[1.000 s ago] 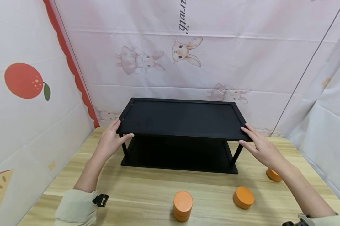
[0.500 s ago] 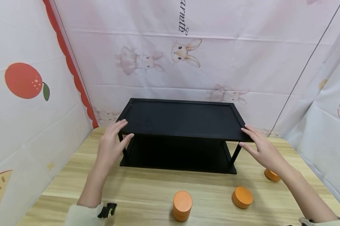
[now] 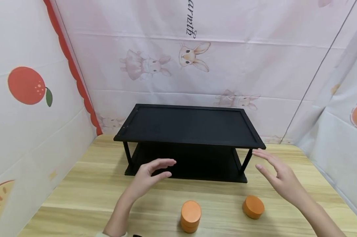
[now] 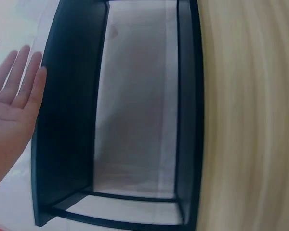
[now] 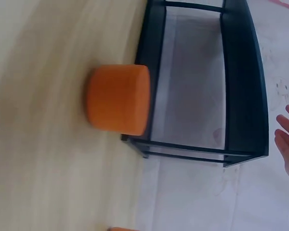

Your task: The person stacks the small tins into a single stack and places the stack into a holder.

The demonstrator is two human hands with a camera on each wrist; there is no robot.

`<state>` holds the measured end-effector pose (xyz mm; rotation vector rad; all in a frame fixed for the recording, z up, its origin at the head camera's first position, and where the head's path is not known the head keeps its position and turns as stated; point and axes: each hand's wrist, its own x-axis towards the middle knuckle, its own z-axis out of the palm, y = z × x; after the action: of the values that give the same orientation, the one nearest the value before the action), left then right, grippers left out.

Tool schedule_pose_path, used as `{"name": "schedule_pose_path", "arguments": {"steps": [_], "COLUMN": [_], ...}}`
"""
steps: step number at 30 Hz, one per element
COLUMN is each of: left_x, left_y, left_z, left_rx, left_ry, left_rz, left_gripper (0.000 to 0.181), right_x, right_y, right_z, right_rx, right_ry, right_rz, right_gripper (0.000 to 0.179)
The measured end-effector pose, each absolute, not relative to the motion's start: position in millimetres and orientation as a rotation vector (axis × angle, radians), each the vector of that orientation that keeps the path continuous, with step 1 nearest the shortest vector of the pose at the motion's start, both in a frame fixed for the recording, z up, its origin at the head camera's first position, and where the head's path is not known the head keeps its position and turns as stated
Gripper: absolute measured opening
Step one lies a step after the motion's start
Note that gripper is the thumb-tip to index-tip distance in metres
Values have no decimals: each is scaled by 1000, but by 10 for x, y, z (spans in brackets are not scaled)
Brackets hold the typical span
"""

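Left hand (image 3: 146, 179) and right hand (image 3: 280, 181): fingers released, nothing grasped. Black rectangular 2-tier shelf (image 3: 187, 126) sits toward the back of the pale wood-grain worktop (image 3: 86, 191). I'd keep fingers clear of its front edge so it doesn't shift. Nothing visible on its top tier. Taller orange cylinder (image 3: 191, 212): contents can't tell.

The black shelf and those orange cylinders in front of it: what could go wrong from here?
Perhaps three things. The left hand hovers in front of the black shelf, near the taller orange cylinder, so a careless sweep might topple it. That cylinder has a line around its side; if it is two stacked pieces, the upper one could slide off. The right hand is close to the shelf's right end, so a bump might shift the shelf.
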<state>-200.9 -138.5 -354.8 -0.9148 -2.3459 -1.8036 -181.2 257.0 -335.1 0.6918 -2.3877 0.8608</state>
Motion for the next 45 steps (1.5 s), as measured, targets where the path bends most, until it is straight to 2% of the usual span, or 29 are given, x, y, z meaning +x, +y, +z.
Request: {"name": "schedule_pose_path", "arguments": {"steps": [8,17,28,33,39,45], "left_x": [-2084,-2147,-2204,-2215,-2226,-2219], "left_y": [-1328,-1279,-1275,-1266,-1249,-1228], "left_z": [-3834,-4042,-4270,-4350,-4394,-4423], "left_rx": [-1218,-1336,-1713,-1751,-1732,-1650], "left_ry": [-2246,-2470,-2360,-2491,-2620,-2741], "left_rz": [-2128,-2225,-2432,-2463,-2525,-2493], "left_gripper": [37,46,53,58,60,60], "right_x": [-1776,-1781,-1754,-1726,-1670,-1668], "right_y": [2575,2622,2701,2733,2822,2949], "right_z": [-3586,-3762,-3908,-3935,-4023,-4220], "right_rx": [675,595,527,544,598,862], "right_ry": [-2478,-2559,-2658,-2729,-2869,-2852], "right_rz": [865,882,879,926,1170,1373], "right_gripper": [37,33,31,35,49,61]}}
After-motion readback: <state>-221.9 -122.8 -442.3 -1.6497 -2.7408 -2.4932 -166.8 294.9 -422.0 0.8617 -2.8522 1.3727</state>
